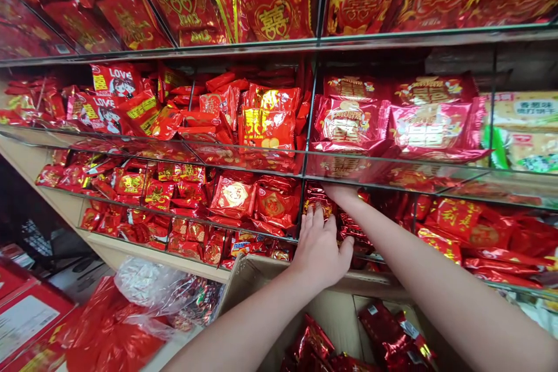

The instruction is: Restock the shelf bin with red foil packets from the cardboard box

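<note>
My left hand lies back-up at the front of a lower shelf compartment, fingers stretched out and thumb apart. Its fingertips touch shiny red snack packets. My right hand reaches into the same compartment, under the glass shelf above. Only the wrist and a little of the hand show; its fingers are hidden, and I cannot see whether they hold anything. More dark red packets lie between the two hands. Below my arms stands an open cardboard box with several glossy red packets at its bottom.
Glass shelves with thin dividers run across the view, filled with red and gold packets. Pale packs stand at the right. Lower left are a red plastic bag, a clear bag and a red carton.
</note>
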`<move>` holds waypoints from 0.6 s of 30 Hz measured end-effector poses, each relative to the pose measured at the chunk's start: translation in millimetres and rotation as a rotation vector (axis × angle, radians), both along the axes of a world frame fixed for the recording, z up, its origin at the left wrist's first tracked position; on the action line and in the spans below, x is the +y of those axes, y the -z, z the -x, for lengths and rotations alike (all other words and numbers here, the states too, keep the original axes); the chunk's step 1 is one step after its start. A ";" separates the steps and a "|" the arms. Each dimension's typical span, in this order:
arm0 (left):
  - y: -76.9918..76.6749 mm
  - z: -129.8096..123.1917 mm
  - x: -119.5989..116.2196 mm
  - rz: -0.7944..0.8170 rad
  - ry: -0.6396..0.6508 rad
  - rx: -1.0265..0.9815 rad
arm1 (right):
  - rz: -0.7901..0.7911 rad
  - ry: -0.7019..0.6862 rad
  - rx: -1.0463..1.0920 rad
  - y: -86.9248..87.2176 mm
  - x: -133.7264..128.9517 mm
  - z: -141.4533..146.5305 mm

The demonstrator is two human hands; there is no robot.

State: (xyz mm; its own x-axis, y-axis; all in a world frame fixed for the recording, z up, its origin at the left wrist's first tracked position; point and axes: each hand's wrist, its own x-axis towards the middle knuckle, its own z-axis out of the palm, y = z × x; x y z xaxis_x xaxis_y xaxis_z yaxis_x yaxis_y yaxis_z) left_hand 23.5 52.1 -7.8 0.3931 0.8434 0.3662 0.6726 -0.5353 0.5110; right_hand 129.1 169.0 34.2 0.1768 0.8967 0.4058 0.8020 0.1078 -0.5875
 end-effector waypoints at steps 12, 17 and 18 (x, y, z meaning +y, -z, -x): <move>3.1 2.2 7.7 -0.060 -0.024 -0.029 | -0.281 -0.154 -0.231 10.5 -124.6 -27.8; -2.0 6.4 10.6 -0.107 0.015 -0.147 | -0.236 -0.584 -0.492 60.4 -211.6 -21.1; -2.8 6.7 12.0 -0.118 0.018 -0.178 | -0.241 -0.610 -0.571 70.2 -218.2 -17.1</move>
